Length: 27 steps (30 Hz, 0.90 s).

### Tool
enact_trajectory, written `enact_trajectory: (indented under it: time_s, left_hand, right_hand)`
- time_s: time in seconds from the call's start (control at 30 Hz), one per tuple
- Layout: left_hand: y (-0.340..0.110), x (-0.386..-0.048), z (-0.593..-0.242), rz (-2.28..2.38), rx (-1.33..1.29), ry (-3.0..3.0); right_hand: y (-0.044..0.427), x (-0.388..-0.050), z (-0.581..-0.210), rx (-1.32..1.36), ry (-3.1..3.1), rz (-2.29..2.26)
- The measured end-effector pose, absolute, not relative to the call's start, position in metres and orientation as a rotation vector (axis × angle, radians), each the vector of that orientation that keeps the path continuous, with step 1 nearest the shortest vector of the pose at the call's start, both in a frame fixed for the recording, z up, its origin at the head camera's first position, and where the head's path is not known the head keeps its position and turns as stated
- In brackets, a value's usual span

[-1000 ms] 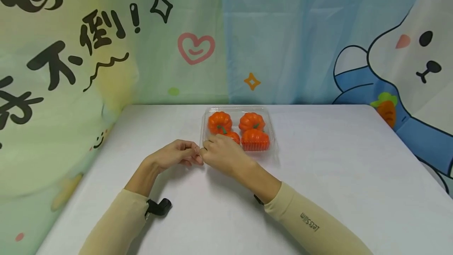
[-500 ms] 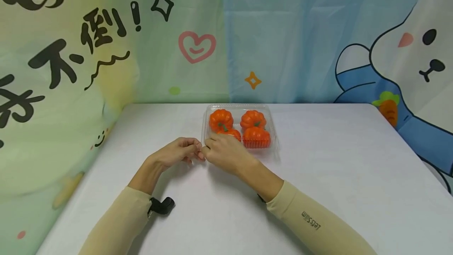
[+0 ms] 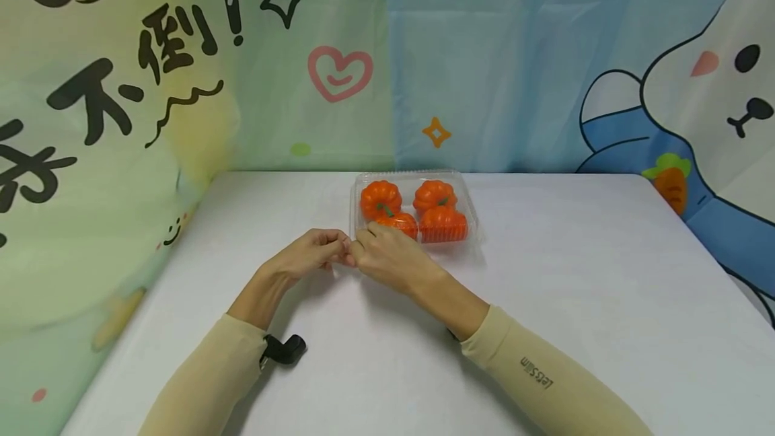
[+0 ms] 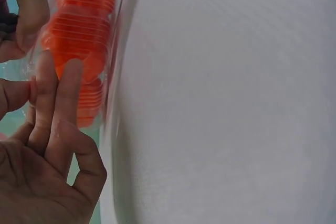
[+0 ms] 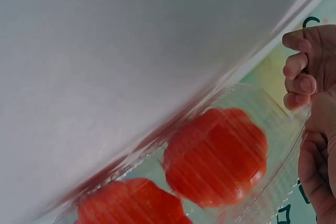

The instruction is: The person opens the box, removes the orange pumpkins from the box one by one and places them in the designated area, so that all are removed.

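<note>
A clear plastic clamshell box lies near the far edge of the table, holding several orange toy pumpkins with green stems. At its front left corner my left hand pinches the rim between thumb and finger, its other fingers extended in the left wrist view. Right beside it, my right hand grips the same corner with curled fingers and covers part of a front pumpkin. The fingertips of both hands nearly meet. The right wrist view shows ribbed plastic over a pumpkin. The exact pinch point is partly hidden.
A white cloth covers the table. Behind it hangs a printed curtain with a cartoon animal on the right. A black wrist camera mount sticks out from the left sleeve.
The whole head view has shifted slightly upward and right in frame. My left fingers have drawn a little closer to the right ones at the corner. The box and pumpkins otherwise look unchanged.
</note>
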<state>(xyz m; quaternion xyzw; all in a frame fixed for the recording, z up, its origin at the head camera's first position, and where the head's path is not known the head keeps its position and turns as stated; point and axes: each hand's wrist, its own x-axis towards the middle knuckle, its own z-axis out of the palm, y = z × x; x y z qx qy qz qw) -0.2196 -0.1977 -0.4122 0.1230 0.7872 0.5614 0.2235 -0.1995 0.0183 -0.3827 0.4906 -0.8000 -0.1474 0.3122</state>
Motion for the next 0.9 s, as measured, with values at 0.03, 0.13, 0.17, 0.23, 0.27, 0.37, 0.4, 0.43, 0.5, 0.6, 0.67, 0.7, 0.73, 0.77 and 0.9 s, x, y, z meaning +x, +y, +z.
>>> enact_trajectory:
  time_s: [0.03,0.13,0.17,0.23,0.27,0.37,0.4,0.43,0.5,0.6,0.67,0.7,0.73,0.77,0.9]
  left_hand:
    - [-0.1973,-0.2194,-0.4121,1.552,0.342,2.173]
    - [-0.1966,-0.2188,-0.4118,1.565,0.337,2.172]
    - [-0.1963,-0.2185,-0.4115,1.567,0.340,2.174]
    - [-0.1960,-0.2180,-0.4107,1.566,0.349,2.186]
    - [-0.1960,-0.2181,-0.4108,1.564,0.347,2.192]
    - [-0.1957,-0.2184,-0.4110,1.553,0.333,2.191]
    - [-0.1955,-0.2186,-0.4113,1.550,0.320,2.185]
    - [-0.1954,-0.2188,-0.4116,1.550,0.310,2.175]
    - [-0.1955,-0.2189,-0.4122,1.563,0.281,2.140]
    - [-0.1960,-0.2186,-0.4136,1.590,0.260,2.087]
    - [-0.1965,-0.2183,-0.4148,1.603,0.261,2.055]
    - [-0.1966,-0.2182,-0.4153,1.606,0.263,2.040]
    - [-0.1967,-0.2182,-0.4157,1.605,0.267,2.035]
    - [-0.1967,-0.2185,-0.4159,1.608,0.269,2.029]
    - [-0.1952,-0.2209,-0.4154,1.633,0.237,2.025]
  right_hand:
    - [0.0188,-0.1998,-0.3827,1.295,-2.097,-0.395]
    - [0.0203,-0.2009,-0.3836,1.293,-2.070,-0.384]
    - [0.0207,-0.2014,-0.3841,1.292,-2.065,-0.376]
    - [0.0212,-0.2025,-0.3855,1.289,-2.059,-0.356]
    - [0.0216,-0.2031,-0.3862,1.289,-2.059,-0.346]
    - [0.0226,-0.2041,-0.3873,1.290,-2.063,-0.318]
    - [0.0230,-0.2042,-0.3875,1.291,-2.065,-0.315]
    - [0.0234,-0.2040,-0.3873,1.292,-2.066,-0.310]
    - [0.0243,-0.2034,-0.3866,1.296,-2.068,-0.310]
    - [0.0254,-0.2022,-0.3857,1.310,-2.070,-0.322]
    - [0.0263,-0.2019,-0.3860,1.321,-2.070,-0.330]
    - [0.0267,-0.2016,-0.3859,1.326,-2.068,-0.333]
    - [0.0271,-0.2014,-0.3858,1.330,-2.067,-0.333]
    - [0.0275,-0.2014,-0.3857,1.332,-2.066,-0.335]
    - [0.0276,-0.2023,-0.3848,1.327,-2.056,-0.322]
